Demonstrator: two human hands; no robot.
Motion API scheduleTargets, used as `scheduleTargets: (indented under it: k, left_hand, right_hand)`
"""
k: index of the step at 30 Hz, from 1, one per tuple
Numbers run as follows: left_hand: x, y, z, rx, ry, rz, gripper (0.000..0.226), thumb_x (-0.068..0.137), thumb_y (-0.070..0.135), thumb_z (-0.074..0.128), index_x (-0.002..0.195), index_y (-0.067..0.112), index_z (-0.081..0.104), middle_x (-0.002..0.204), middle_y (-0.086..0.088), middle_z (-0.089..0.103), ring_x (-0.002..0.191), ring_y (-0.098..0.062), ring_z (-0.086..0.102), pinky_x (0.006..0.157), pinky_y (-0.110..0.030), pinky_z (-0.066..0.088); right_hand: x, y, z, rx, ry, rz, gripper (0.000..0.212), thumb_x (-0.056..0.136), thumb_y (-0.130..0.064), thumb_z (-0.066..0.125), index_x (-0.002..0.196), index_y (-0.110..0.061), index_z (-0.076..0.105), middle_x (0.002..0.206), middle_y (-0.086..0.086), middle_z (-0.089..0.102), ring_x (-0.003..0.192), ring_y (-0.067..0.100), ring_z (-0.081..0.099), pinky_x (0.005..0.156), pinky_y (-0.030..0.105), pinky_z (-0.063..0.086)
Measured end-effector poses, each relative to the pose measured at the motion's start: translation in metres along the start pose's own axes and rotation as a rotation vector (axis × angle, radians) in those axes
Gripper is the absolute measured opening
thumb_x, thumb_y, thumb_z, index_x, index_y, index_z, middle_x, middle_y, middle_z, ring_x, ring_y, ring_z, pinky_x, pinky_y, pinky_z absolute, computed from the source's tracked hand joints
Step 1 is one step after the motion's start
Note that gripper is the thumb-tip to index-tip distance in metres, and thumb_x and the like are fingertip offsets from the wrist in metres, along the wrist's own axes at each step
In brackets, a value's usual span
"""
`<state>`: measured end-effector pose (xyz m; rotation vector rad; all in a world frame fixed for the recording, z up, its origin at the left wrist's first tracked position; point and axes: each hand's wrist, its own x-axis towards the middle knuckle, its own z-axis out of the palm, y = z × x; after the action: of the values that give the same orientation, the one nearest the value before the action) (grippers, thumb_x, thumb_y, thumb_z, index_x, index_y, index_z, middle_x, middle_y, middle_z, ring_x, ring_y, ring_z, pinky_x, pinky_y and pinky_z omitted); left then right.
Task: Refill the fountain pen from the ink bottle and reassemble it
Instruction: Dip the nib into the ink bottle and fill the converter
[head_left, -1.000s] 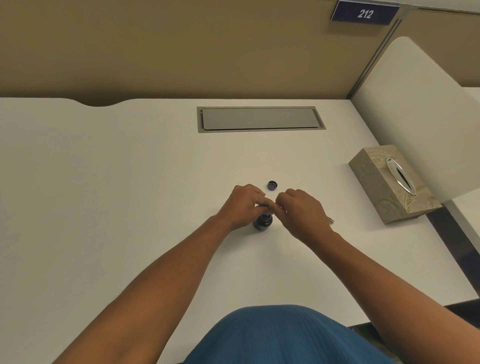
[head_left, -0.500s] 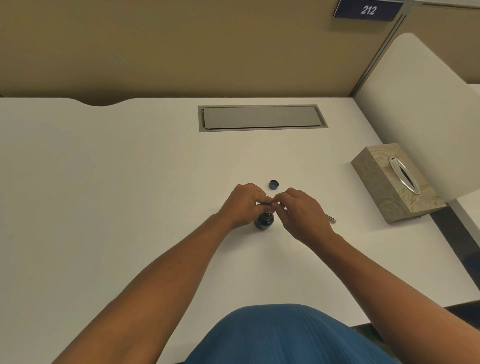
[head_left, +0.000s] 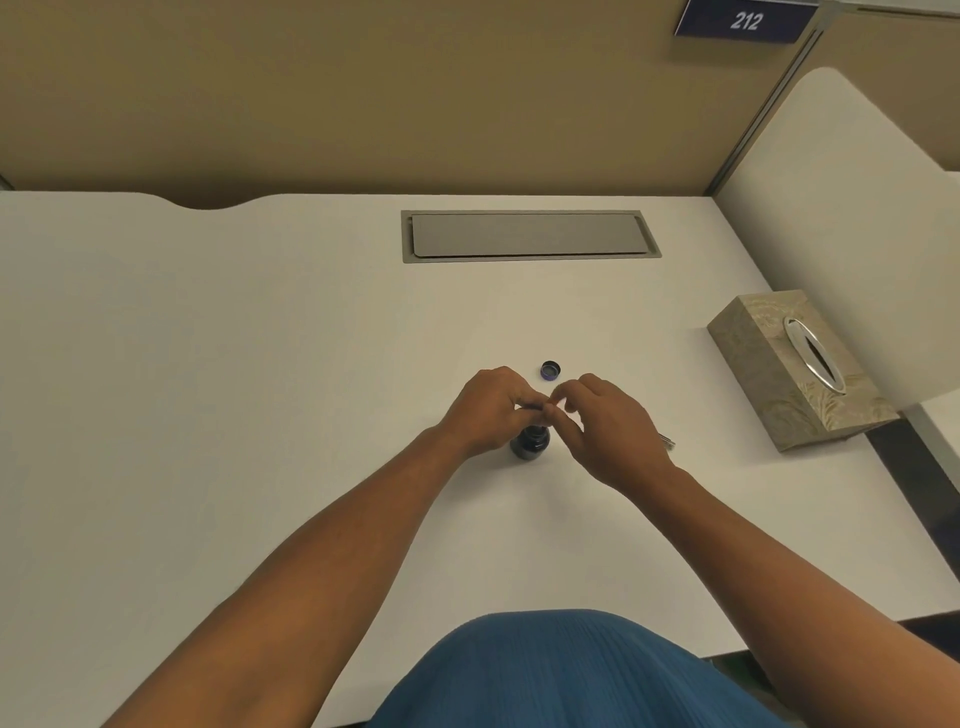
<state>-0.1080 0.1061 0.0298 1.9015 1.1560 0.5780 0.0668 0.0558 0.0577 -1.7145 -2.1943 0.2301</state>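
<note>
Ink bottle (head_left: 530, 446) stands upright on the white desk (head_left: 260, 389), lid off, right under both hands & partly hidden by them. Left hand (head_left: 485, 410) sits above the bottle's left side w/ fingers curled, thumb & forefinger pinching a thin dark pen part (head_left: 531, 410) that lies roughly level over the bottle mouth; can't tell which part of the pen it is, too small. Right hand (head_left: 608, 428) meets it from the other side: fingertips (head_left: 555, 404) bent in toward the same piece, touching or almost touching it, other fingers loosely curled. Can't tell for sure if the right hand truly has hold of it.

Bottle cap (head_left: 550, 370) lies on the desk just beyond the hands, open side up, purple inside. Thin silver pen piece (head_left: 667, 441) pokes out from behind the right hand, flat on the desk.

Further right, near the desk edge, a tissue box (head_left: 779, 374) w/ a metal-rimmed oval slot. Grey cable hatch (head_left: 530, 236) set into the desk toward the back. Tan partition wall (head_left: 363, 93) behind, w/ a blue "212" sign (head_left: 746, 21) top right. Blue clothing (head_left: 561, 675) at the bottom edge.
</note>
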Motion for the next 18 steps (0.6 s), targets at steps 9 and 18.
scheduleTargets:
  k: [9,18]
  left_hand:
    - [-0.0003,0.0007,0.0031,0.009,-0.007,-0.013,0.015,0.085,0.027,0.075,0.099,0.03,0.081,0.088,0.0,0.076,0.091,-0.021,0.065,0.081,-0.045,0.053]
    - [-0.0019,0.0005,0.0011,0.016,0.023,0.003,0.016,0.087,0.031,0.074,0.1,0.026,0.081,0.089,-0.003,0.076,0.092,-0.023,0.064,0.082,-0.046,0.051]
  right_hand:
    - [-0.0008,0.004,0.0054,-0.046,0.079,-0.045,0.012,0.091,-0.022,0.069,0.082,-0.013,0.067,0.075,0.001,0.062,0.069,0.026,0.057,0.049,0.043,0.048]
    - [-0.003,0.0019,0.0032,0.004,0.07,-0.06,0.014,0.092,-0.03,0.066,0.099,-0.018,0.069,0.086,-0.002,0.067,0.075,0.022,0.061,0.055,0.038,0.051]
